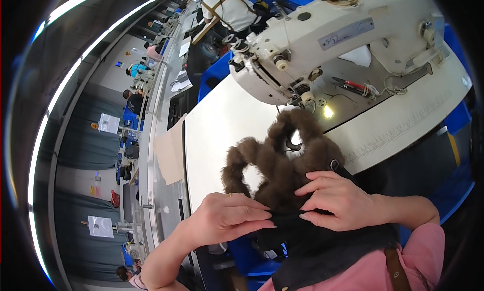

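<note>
While the left hand and right hand pinch black fabric, fluffy brown fur beside it forms two thick loops.

- Our left hand and right hand pinch black fabric.
- Just beyond, we see a looped brown fur piece on the white sewing table.
- Past it stands our industrial sewing machine, its lamp lit near a red-handled tool.

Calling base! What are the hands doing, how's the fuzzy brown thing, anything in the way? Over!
Left hand and right hand pinching black cloth. Furry brown piece on table, looped. Sewing machine just beyond it.
</note>
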Tool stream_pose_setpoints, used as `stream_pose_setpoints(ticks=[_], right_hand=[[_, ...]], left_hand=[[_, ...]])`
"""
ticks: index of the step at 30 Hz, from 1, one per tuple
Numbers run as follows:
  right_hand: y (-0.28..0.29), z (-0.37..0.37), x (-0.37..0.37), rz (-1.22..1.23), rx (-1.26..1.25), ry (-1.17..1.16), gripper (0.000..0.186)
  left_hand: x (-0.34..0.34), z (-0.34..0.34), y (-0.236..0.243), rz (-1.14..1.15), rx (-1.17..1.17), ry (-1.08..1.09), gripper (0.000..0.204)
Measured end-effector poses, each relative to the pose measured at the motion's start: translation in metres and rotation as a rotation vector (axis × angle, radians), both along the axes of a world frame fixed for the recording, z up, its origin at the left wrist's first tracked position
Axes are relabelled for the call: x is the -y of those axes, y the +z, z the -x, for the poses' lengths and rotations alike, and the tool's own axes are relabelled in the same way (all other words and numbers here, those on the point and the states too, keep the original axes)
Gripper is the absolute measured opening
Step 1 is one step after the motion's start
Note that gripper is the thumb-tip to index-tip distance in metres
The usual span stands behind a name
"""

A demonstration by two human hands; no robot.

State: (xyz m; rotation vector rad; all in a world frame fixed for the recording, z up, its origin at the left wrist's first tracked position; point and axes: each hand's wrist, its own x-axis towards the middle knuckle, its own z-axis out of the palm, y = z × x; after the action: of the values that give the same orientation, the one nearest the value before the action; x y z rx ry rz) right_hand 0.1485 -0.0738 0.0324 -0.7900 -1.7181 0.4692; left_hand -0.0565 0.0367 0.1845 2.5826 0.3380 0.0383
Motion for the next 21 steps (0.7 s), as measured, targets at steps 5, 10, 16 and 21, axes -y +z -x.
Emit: stream_pose_setpoints(ticks=[5,10,16,21], right_hand=[[0.005,0.008,0.0,-0.013,0.061,-0.091,0.014],[0.008,0.014,-0.001,-0.059,0.132,-0.183,0.016],[0.014,0.023,0.001,-0.114,0.252,-0.221,0.019],[0.021,0.031,0.002,-0.085,0.207,-0.231,0.02]], left_hand=[[-0.001,0.009,-0.002,0.104,0.016,0.119,0.025],[0.005,0.02,-0.015,0.237,0.056,0.317,0.03],[0.023,0.029,-0.028,0.743,0.019,0.683,0.021],[0.045,0.028,-0.043,0.71,0.334,0.626,0.016]])
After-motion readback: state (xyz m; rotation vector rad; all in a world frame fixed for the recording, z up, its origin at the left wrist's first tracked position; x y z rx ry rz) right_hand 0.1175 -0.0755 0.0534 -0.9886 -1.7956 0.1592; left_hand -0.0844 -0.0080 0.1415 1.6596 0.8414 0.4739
